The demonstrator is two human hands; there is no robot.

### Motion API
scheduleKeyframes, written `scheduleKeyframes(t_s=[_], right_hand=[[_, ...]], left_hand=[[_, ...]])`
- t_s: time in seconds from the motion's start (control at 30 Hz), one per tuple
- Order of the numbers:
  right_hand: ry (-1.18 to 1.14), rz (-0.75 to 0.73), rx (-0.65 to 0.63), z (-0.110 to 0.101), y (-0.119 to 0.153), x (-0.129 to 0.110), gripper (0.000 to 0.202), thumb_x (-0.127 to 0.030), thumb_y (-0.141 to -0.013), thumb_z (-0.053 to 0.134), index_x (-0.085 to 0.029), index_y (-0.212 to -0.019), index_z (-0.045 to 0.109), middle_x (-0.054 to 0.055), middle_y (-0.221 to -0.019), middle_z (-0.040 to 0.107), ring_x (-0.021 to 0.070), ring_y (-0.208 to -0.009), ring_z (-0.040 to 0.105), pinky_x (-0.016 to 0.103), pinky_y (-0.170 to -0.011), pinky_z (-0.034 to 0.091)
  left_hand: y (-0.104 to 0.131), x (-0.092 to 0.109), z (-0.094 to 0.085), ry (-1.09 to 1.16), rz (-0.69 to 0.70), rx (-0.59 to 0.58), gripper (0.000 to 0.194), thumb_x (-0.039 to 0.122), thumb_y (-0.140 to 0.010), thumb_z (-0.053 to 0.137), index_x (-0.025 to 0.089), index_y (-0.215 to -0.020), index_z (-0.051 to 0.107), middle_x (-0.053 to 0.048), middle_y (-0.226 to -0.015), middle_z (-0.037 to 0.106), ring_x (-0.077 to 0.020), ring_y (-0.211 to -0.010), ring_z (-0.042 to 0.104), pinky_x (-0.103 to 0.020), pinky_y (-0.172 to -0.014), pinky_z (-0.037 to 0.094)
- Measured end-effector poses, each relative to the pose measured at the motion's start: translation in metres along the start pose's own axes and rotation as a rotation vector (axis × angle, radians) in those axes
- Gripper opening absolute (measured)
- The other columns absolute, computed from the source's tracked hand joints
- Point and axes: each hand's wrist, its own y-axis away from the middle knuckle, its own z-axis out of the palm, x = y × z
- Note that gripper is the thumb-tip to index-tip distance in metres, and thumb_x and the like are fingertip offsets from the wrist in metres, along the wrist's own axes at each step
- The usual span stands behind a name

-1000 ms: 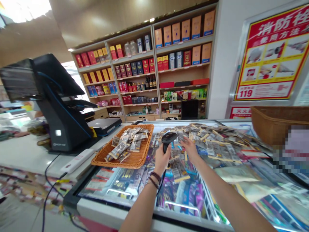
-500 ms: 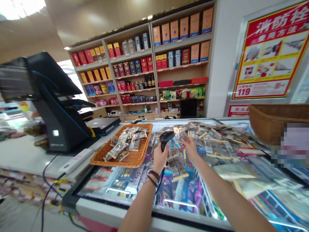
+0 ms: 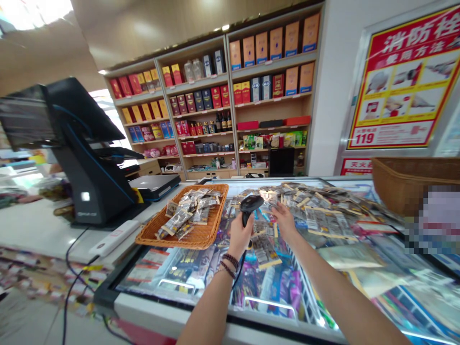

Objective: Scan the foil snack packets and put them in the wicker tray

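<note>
Basket [image 3: 205, 235] has some packets [image 3: 192, 212], looks like loads to go right of it, left hand [image 3: 240, 235] wrapped round a scanner [image 3: 250, 203], right hand [image 3: 286, 221] half-curled, can't tell if gripping anything.

From my station I see wooden shelving [image 3: 269, 111] beyond the left hand [image 3: 240, 235]; right of the right hand [image 3: 285, 221], a white wall [image 3: 332, 96] bears a framed fire-hydrant poster [image 3: 402, 86]; grey floor [image 3: 32, 321] lies to their left.

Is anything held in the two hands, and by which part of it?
The left hand holds the black scanner by its handle. The right hand is at a small packet; whether it grips this is unclear.
</note>
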Motion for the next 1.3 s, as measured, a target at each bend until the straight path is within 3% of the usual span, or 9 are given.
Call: scheduleKeyframes(t_s=[0.37, 0.5, 0.63, 0.77, 0.87, 1.0, 1.2, 1.3], right_hand=[[-0.015, 0.016, 0.025, 0.0, 0.0, 0.0, 0.053, -0.044, -0.057, 0.093, -0.026, -0.102, 0.074, 0.005, -0.105, 0.081, 0.0292, -0.107, 0.076, 0.046, -0.093, 0.063], [0.021, -0.032, -0.003, -0.001, -0.001, 0.003, 0.054, -0.05, -0.059, 0.091, -0.026, -0.104, 0.075, 0.007, -0.103, 0.08, 0.03, -0.105, 0.075, 0.047, -0.09, 0.063], [0.038, 0.022, 0.021, -0.002, -0.002, 0.002, 0.054, -0.05, -0.058, 0.09, -0.025, -0.104, 0.073, 0.006, -0.096, 0.079, 0.0301, -0.099, 0.077, 0.045, -0.083, 0.065], [0.047, 0.095, 0.096, -0.005, -0.008, 0.003, 0.041, -0.046, -0.059, 0.088, -0.026, -0.09, 0.07, 0.004, -0.087, 0.077, 0.0281, -0.087, 0.079, 0.039, -0.074, 0.067], [0.076, 0.145, 0.07, 0.001, -0.02, 0.006, 0.029, -0.041, -0.06, 0.087, -0.026, -0.076, 0.068, 0.004, -0.078, 0.075, 0.0262, -0.074, 0.077, 0.037, -0.066, 0.067], [0.09, 0.158, -0.013, 0.039, -0.033, 0.001, 0.02, -0.033, -0.062, 0.085, -0.026, -0.067, 0.066, 0.003, -0.073, 0.074, 0.023, -0.069, 0.075, 0.034, -0.067, 0.067], [0.187, 0.115, -0.288, 0.153, -0.023, 0.0, 0.01, -0.024, -0.066, 0.078, -0.025, -0.068, 0.068, 0.003, -0.069, 0.073, 0.0255, -0.078, 0.078, 0.036, -0.076, 0.068], [0.209, 0.087, -0.369, 0.201, -0.013, 0.009, 0.022, -0.016, -0.062, 0.075, -0.023, -0.083, 0.074, 0.004, -0.078, 0.078, 0.0279, -0.088, 0.079, 0.039, -0.082, 0.067]], left_hand=[[0.001, 0.001, 0.0, 0.047, -0.009, -0.019, 0.056, 0.077, -0.087, 0.061, 0.022, -0.079, 0.055, 0.002, -0.055, 0.057, -0.0131, -0.048, 0.055, -0.025, -0.053, 0.042], [0.001, 0.001, 0.0, 0.063, -0.013, -0.021, 0.057, 0.078, -0.086, 0.062, 0.022, -0.08, 0.055, 0.002, -0.055, 0.057, -0.0132, -0.047, 0.055, -0.025, -0.053, 0.042], [0.003, 0.003, 0.002, 0.076, -0.018, -0.019, 0.055, 0.076, -0.086, 0.063, 0.022, -0.082, 0.056, 0.002, -0.056, 0.057, -0.0133, -0.048, 0.056, -0.025, -0.052, 0.043], [0.0, 0.008, -0.004, 0.08, -0.042, 0.066, 0.055, 0.077, -0.087, 0.063, 0.022, -0.083, 0.056, 0.004, -0.055, 0.054, -0.0133, -0.047, 0.055, -0.025, -0.05, 0.042], [-0.01, 0.016, -0.022, 0.097, -0.055, 0.146, 0.057, 0.079, -0.087, 0.061, 0.023, -0.08, 0.053, 0.004, -0.055, 0.052, -0.0132, -0.047, 0.054, -0.025, -0.049, 0.041], [-0.028, 0.028, -0.067, 0.074, -0.062, 0.27, 0.057, 0.079, -0.086, 0.061, 0.023, -0.077, 0.051, 0.003, -0.057, 0.054, -0.013, -0.047, 0.054, -0.026, -0.049, 0.042], [-0.038, 0.04, -0.15, -0.091, -0.104, 0.424, 0.051, 0.072, -0.089, 0.063, 0.023, -0.077, 0.052, 0.001, -0.059, 0.058, -0.0155, -0.05, 0.059, -0.026, -0.05, 0.043], [-0.033, 0.038, -0.18, -0.174, -0.142, 0.484, 0.047, 0.067, -0.091, 0.062, 0.023, -0.076, 0.053, 0.001, -0.058, 0.059, -0.016, -0.049, 0.059, -0.026, -0.05, 0.042]])
